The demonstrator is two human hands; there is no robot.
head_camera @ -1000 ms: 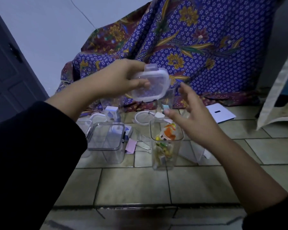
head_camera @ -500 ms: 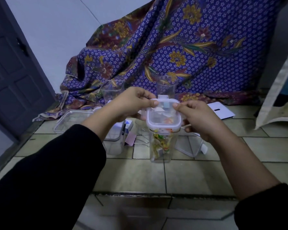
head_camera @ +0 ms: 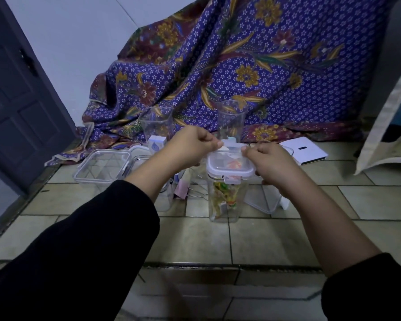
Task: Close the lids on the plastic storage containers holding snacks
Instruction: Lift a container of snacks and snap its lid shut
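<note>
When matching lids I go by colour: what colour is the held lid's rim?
The lid has a white rim, clear centre; head view.

No words, numbers or brand names can be read anywhere. The flat white box (head_camera: 303, 150) on the floor carries only a small dark rectangular mark on its top, with no lettering that can be made out. The small white carton (head_camera: 156, 143) shows a blue drop-shaped motif on its front, and any print beside it is too small to read. The snack wrappers (head_camera: 225, 198) inside the clear container (head_camera: 222, 214) are brightly printed, but their print is blurred.
</note>
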